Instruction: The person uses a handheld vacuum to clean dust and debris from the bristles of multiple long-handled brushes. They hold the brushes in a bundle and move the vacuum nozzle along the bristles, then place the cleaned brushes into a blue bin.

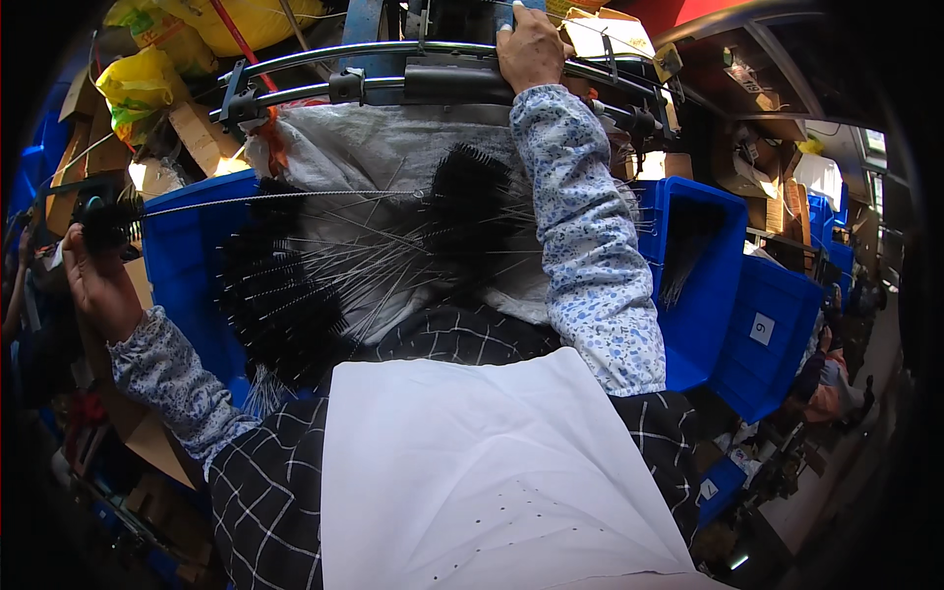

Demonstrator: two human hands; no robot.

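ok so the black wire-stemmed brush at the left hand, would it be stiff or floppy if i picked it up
The black wire-stemmed brush is probably fairly stiff lengthwise, as its stem runs nearly straight without obvious sag. It's likely light, since that stem is thin. The bristles at the left hand may flex, being fine and densely packed.

1. Sleeve (595,236), 2 o'clock: white with blue floral print.
2. Brush bristles (280,295), 9 o'clock: black.
3. Bin (726,265), 3 o'clock: solid blue.
4. Garment (267,492), 7 o'clock: black with white grid.
5. Cloth (492,442), 6 o'clock: white, dark dots.
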